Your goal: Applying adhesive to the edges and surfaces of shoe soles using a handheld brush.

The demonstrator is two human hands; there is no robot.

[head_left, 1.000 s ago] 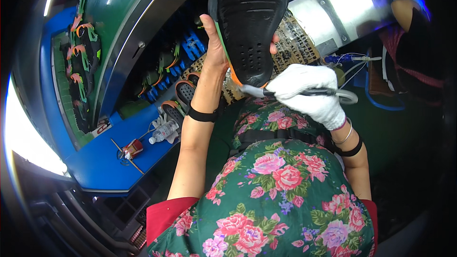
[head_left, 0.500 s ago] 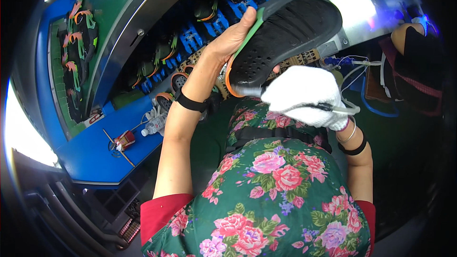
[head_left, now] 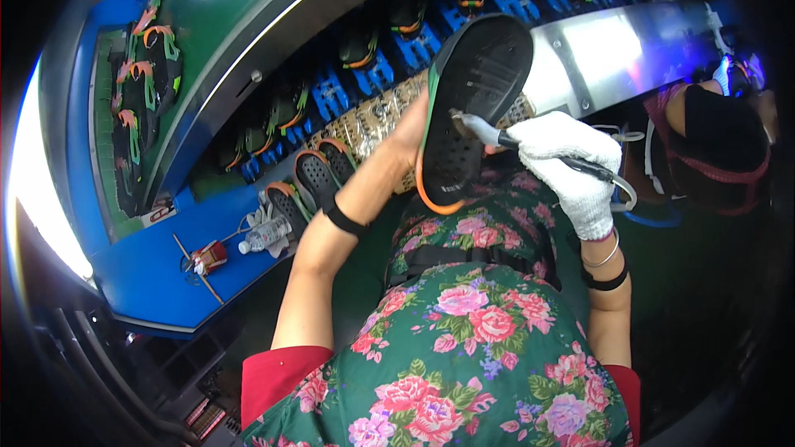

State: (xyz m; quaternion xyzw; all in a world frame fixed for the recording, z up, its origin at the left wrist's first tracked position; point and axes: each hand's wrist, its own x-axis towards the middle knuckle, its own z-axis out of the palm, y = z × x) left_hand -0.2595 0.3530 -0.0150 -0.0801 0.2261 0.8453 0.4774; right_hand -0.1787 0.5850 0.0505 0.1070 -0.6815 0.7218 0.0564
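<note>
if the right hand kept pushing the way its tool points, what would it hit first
Most likely the black sole of the shoe: the right hand aims its tool tip at it, seemingly already touching.

Blue bench (head_left: 157,281), water bottle (head_left: 265,234), soles (head_left: 319,175)

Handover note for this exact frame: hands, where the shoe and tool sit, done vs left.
Left hand: bare, holds the black shoe raised, sole facing the camera.
Right hand: white glove, grips a corded pen-like tool, its tip on the sole's middle.
More soles lie on the blue bench, with a water bottle.
Done: cannot tell how much of the sole is worked.
Left: the shoe is not yet set down.
</note>
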